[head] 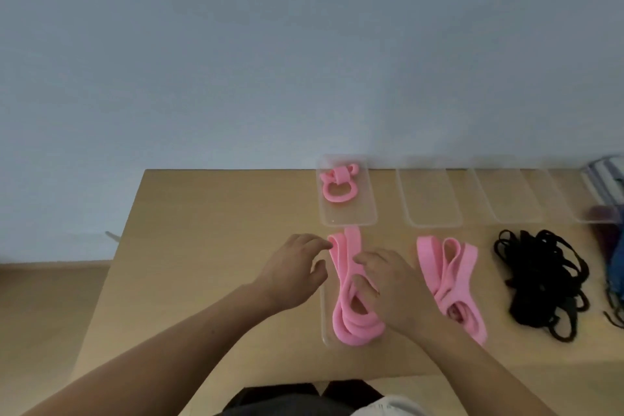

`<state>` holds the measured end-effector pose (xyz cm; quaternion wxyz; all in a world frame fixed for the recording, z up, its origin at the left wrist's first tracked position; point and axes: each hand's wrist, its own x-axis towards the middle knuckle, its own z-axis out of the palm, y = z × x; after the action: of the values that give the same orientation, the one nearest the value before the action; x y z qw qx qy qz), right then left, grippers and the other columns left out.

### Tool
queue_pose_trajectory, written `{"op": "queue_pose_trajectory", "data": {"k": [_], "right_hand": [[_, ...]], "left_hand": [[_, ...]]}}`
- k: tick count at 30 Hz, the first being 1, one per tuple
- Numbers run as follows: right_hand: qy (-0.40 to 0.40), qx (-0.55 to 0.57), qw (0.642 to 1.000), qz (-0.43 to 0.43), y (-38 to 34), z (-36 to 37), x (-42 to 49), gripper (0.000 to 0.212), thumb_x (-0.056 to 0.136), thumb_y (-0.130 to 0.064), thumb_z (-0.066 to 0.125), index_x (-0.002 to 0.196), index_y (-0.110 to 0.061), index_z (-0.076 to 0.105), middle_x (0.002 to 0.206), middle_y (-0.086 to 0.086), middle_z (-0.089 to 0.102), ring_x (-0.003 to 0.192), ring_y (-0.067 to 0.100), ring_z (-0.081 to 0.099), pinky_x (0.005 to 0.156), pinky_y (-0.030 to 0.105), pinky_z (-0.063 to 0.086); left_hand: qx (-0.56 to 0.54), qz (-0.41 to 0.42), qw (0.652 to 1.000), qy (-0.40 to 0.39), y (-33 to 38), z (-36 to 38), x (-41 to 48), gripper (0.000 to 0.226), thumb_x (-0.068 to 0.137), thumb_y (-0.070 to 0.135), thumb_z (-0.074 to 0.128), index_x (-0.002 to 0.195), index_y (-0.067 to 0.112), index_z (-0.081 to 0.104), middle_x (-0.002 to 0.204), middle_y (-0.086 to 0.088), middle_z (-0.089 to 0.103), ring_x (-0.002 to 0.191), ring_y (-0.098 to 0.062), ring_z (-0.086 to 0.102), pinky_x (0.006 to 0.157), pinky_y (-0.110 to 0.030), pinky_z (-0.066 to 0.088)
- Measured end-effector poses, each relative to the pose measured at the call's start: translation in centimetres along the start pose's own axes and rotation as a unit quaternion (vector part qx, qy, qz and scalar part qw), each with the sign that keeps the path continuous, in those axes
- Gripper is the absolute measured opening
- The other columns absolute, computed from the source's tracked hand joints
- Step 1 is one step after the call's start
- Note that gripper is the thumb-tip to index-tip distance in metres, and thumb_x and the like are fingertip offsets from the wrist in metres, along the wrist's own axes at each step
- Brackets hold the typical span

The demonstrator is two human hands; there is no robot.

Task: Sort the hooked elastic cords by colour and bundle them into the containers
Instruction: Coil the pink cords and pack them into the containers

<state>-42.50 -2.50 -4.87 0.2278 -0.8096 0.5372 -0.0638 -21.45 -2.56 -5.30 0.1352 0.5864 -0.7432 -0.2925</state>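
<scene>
1. While both hands work at its near side, the wooden table (219, 230) carries everything.
2. A row of clear containers (429, 199) lines its far edge.
3. A tangle of black cords (540, 280) lies toward the right.
4. A loose pink heap (449, 277) lies just left of that tangle.
5. The pink cord (347, 324) lies between the hands on a clear tray (326, 331).
6. The right hand (398, 294) lies over the cord's middle with bent fingers; whether it grips cannot be told.
7. The left hand (290, 270) touches the cord's far end with relaxed fingertips, thumb apart.
8. A small pink bundle (337, 186) sits in the leftmost container (347, 213).
</scene>
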Motion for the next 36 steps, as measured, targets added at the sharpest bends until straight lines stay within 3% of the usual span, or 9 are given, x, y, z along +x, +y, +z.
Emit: {"op": "queue_pose_trajectory", "data": {"k": [4, 8, 11, 15, 24, 27, 30, 33, 36], "right_hand": [[-0.011, 0.034, 0.997, 0.063, 0.6, 1.7, -2.4, 0.010, 0.093, -0.036, 0.055, 0.093, -0.027, 0.060, 0.091, -0.013, 0.055, 0.080, 0.006, 0.050, 0.074, 0.021, 0.040], [-0.045, 0.053, 0.989, 0.129, 1.5, 2.0, -2.8, 0.019, 0.092, -0.046, 0.054, 0.083, -0.030, 0.051, 0.088, -0.010, 0.048, 0.072, 0.004, 0.046, 0.063, 0.020, 0.033], [-0.098, 0.027, 0.992, 0.072, 1.8, 2.1, -2.9, 0.024, 0.089, -0.047, 0.056, 0.103, -0.029, 0.062, 0.100, -0.009, 0.049, 0.085, 0.009, 0.051, 0.075, 0.024, 0.043], [-0.157, -0.050, 0.985, -0.044, 2.1, 2.2, -2.6, 0.030, 0.083, -0.048, 0.051, 0.086, -0.022, 0.066, 0.089, -0.009, 0.056, 0.082, 0.012, 0.051, 0.076, 0.033, 0.048], [-0.168, -0.046, 0.982, -0.073, 2.6, 0.3, -1.5, 0.020, 0.090, -0.038, 0.051, 0.076, -0.025, 0.059, 0.089, -0.009, 0.059, 0.083, 0.009, 0.052, 0.075, 0.025, 0.047], [-0.111, -0.037, 0.989, -0.089, 2.2, -2.2, -1.6, 0.030, 0.096, -0.041, 0.047, 0.066, -0.037, 0.043, 0.072, -0.015, 0.049, 0.075, 0.010, 0.049, 0.065, 0.021, 0.035], [-0.010, 0.011, 0.996, -0.093, 1.9, -4.5, -1.4, 0.036, 0.094, -0.053, 0.039, 0.090, -0.028, 0.065, 0.085, -0.011, 0.062, 0.083, 0.011, 0.055, 0.069, 0.024, 0.041], [0.107, 0.029, 0.986, -0.123, 1.8, -6.3, -0.8, 0.042, 0.092, -0.050, 0.035, 0.105, -0.027, 0.068, 0.090, -0.013, 0.067, 0.082, 0.005, 0.058, 0.066, 0.013, 0.039], [0.219, 0.020, 0.964, -0.150, 1.3, -8.5, -0.2, 0.028, 0.095, -0.041, 0.045, 0.099, -0.028, 0.069, 0.082, -0.015, 0.065, 0.075, 0.004, 0.053, 0.061, 0.019, 0.043]], "left_hand": [[-0.007, 0.014, 0.999, -0.037, 0.4, 1.0, -1.0, 0.043, 0.095, 0.020, 0.049, 0.138, 0.021, 0.051, 0.141, 0.002, 0.052, 0.131, -0.017, 0.043, 0.106, -0.027, 0.035], [-0.014, 0.009, 0.999, -0.047, 1.3, 1.5, -1.4, 0.042, 0.095, 0.021, 0.049, 0.137, 0.022, 0.052, 0.139, 0.001, 0.053, 0.128, -0.019, 0.045, 0.104, -0.030, 0.037], [-0.003, -0.002, 0.999, -0.054, 1.7, 1.7, -1.9, 0.042, 0.095, 0.021, 0.050, 0.136, 0.021, 0.053, 0.137, 0.000, 0.055, 0.124, -0.019, 0.048, 0.102, -0.030, 0.039], [-0.004, -0.029, 0.998, -0.053, 2.1, 2.0, -2.7, 0.041, 0.094, 0.021, 0.051, 0.136, 0.022, 0.053, 0.135, 0.001, 0.056, 0.123, -0.018, 0.050, 0.100, -0.027, 0.038], [-0.001, -0.057, 0.998, -0.017, 4.4, 1.3, -2.6, 0.043, 0.093, 0.024, 0.053, 0.136, 0.024, 0.053, 0.137, 0.005, 0.054, 0.125, -0.014, 0.049, 0.103, -0.027, 0.039], [-0.009, -0.050, 0.998, -0.021, 5.1, 0.4, -2.0, 0.046, 0.092, 0.028, 0.056, 0.138, 0.025, 0.051, 0.140, 0.006, 0.052, 0.128, -0.011, 0.047, 0.105, -0.027, 0.039], [-0.038, -0.033, 0.999, -0.010, 6.2, -0.5, -1.5, 0.047, 0.091, 0.035, 0.060, 0.137, 0.028, 0.051, 0.138, 0.012, 0.052, 0.116, -0.004, 0.050, 0.095, -0.016, 0.039], [-0.094, -0.033, 0.995, 0.019, 7.8, -1.7, -0.8, 0.035, 0.095, 0.034, 0.058, 0.130, 0.030, 0.058, 0.123, 0.018, 0.060, 0.097, 0.002, 0.051, 0.079, -0.004, 0.037], [-0.167, -0.021, 0.984, 0.055, 9.4, -3.4, -0.2, 0.023, 0.100, 0.035, 0.052, 0.114, 0.026, 0.067, 0.103, 0.016, 0.070, 0.089, 0.000, 0.062, 0.077, -0.017, 0.048]]}}
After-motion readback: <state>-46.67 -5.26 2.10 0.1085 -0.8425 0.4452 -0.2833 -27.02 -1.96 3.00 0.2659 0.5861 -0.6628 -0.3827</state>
